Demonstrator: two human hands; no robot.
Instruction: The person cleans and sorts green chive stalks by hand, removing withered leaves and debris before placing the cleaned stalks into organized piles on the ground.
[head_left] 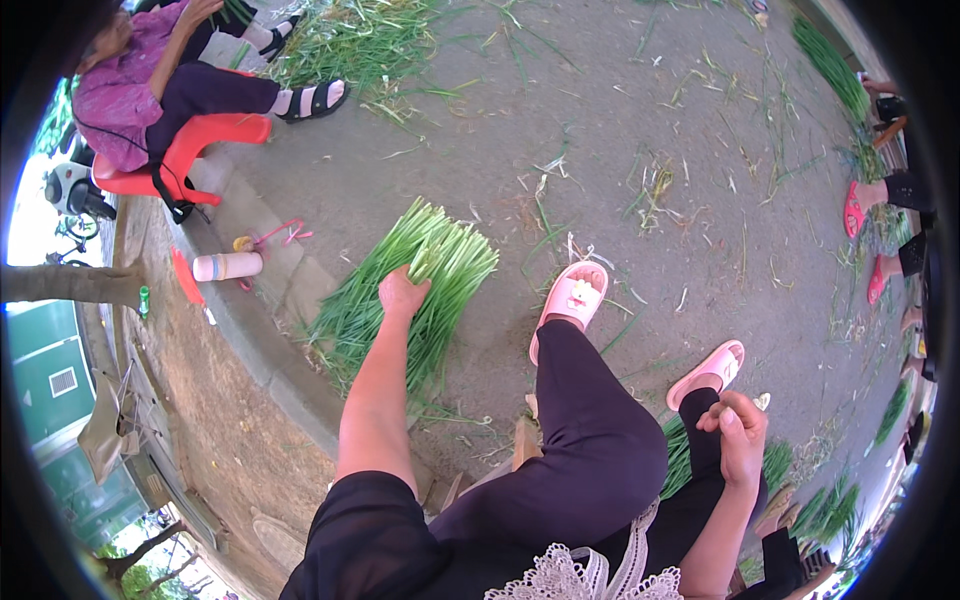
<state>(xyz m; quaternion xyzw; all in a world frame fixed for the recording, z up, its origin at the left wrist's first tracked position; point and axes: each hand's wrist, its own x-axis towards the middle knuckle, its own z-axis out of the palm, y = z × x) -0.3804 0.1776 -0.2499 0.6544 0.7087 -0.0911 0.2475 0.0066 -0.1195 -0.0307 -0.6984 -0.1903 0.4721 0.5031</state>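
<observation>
A: And here's the left hand (404,294), right on the pile of long green stalks (385,335)! Where's that pile lying?

B: Flat on the grey pavement (620,120), just inside the kerb (262,345), left of the pink slippers (578,290).

A: Which way does it run?

B: Slantwise! Pale ends up and to the right, the darker leafy length trailing down and left toward the kerb.

A: And the fingers?

B: They look closed around a handful, its pale ends jutting forward past the knuckles; the rest of the pile spreads out on both sides and beneath. Fingertips? Tucked out of sight.

A: The right hand (735,438)?

B: Well apart, out beyond the knees, raised with its fingers curled in. Can't tell whether they're fully closed or pinching anything. No contest: the left is the nearer hand!
</observation>
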